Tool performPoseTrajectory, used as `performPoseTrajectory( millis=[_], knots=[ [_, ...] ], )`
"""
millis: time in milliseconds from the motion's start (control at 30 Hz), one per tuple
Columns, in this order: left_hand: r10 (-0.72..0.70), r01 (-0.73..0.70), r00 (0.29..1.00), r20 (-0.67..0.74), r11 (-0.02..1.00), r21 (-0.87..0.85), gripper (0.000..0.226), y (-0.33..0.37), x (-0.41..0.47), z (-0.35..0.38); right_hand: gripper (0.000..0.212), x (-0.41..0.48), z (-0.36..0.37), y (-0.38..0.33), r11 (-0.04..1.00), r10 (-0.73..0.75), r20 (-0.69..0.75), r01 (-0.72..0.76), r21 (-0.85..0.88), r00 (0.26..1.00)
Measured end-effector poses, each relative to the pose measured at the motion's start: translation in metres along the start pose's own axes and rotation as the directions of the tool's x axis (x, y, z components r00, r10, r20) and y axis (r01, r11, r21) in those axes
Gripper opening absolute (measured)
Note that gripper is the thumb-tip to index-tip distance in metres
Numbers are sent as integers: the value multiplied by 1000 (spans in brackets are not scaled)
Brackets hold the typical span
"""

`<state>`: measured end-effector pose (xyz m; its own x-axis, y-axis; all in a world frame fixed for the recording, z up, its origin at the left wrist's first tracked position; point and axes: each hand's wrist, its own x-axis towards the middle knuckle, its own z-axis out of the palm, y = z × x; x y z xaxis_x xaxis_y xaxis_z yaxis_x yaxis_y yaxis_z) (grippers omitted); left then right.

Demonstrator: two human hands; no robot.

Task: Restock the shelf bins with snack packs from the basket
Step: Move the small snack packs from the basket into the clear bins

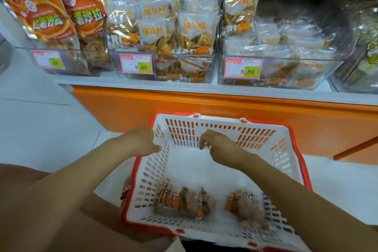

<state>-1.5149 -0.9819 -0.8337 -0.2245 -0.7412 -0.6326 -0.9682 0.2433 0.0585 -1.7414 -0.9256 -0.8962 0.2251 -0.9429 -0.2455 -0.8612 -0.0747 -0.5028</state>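
Left pack [182, 200] in the basket [286, 161] smeared, right pack [243, 206] too, labels unreadable! Basket's near edge cut off; brown thing [125, 191] just left, half-hidden by its wall.

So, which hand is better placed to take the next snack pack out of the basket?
Right, I think. The right hand hangs over the inside of the basket and seems to hold nothing; the left hand is at the left rim. The right-side snack pack lies on its side.

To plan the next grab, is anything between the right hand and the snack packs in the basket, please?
Nothing visible: the right hand is over the white, red-rimmed plastic basket, where both clear snack packs lie uncovered.
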Motion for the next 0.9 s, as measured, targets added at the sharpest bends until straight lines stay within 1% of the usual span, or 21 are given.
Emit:
performPoseTrajectory(
  millis=[67, 100, 200, 267, 300, 367, 433, 500, 600, 633, 667, 700, 733, 767, 800, 833, 867, 900],
  knots=[
    [-49, 46, 998, 44, 997, 57, 39, -15, 6, 17, 35, -1, 31, 24, 998, 61, 70, -59, -25, 996],
    [-60, 58, 997, 42, 996, 61, 38, -18, 7, 23, 35, -2, 45, 35, 995, 101, 107, -99, -21, 989],
    [-52, 54, 998, -46, 997, 49, 40, -19, 4, 30, 33, 0, 78, 55, 980, 194, 240, -199, -1, 951],
    [-22, 29, 995, -95, 997, 76, 41, -19, 2, 33, 33, 2, 95, 58, 978, 186, 339, -206, 23, 922],
    [-13, 23, 995, -102, 995, 92, 40, -19, 1, 34, 37, 4, 101, 57, 980, 168, 371, -196, 41, 913],
    [0, 10, 996, -86, 993, 116, 35, -19, 0, 34, 46, 9, 112, 52, 976, 148, 430, -202, 84, 891],
    [4, 3, 999, -53, 991, 133, 33, -16, 0, 32, 49, 16, 125, 46, 976, 144, 490, -205, 73, 860],
    [1, 4, 1000, -28, 989, 149, 36, -11, 0, 27, 48, 21, 135, 41, 981, 152, 519, -194, 28, 841],
    [-6, 6, 1000, 2, 986, 168, 41, -7, 1, 22, 38, 25, 146, 36, 983, 172, 513, -184, -29, 841],
    [-10, 8, 1000, 14, 985, 172, 40, -7, 2, 21, 28, 27, 148, 35, 978, 205, 527, -197, -73, 825],
    [-14, 10, 1000, 23, 984, 176, 40, -6, 2, 21, 12, 29, 149, 33, 976, 217, 512, -195, -96, 831],
    [-13, 7, 999, 29, 983, 182, 39, -6, 2, 20, 11, 31, 150, 32, 971, 240, 503, -210, -117, 830],
    [-15, 8, 999, 37, 983, 184, 37, -5, 2, 20, 22, 30, 148, 31, 966, 259, 496, -230, -119, 829],
    [-16, 8, 999, 42, 983, 185, 35, -5, 1, 20, 21, 31, 149, 32, 960, 279, 507, -256, -115, 816],
    [-15, 7, 999, 46, 982, 187, 33, -4, 1, 20, 8, 30, 150, 32, 969, 248, 487, -222, -112, 838],
    [-14, 5, 999, 48, 982, 190, 31, -3, 0, 20, 15, 28, 151, 33, 971, 240, 488, -210, -116, 839],
    [-13, 4, 999, 47, 981, 194, 30, -3, 0, 19, 30, 26, 156, 37, 977, 215, 493, -184, -111, 843],
    [-15, 6, 999, 45, 980, 200, 30, -3, 0, 20, 38, 24, 158, 38, 979, 203, 508, -177, -98, 837]
  ],
)
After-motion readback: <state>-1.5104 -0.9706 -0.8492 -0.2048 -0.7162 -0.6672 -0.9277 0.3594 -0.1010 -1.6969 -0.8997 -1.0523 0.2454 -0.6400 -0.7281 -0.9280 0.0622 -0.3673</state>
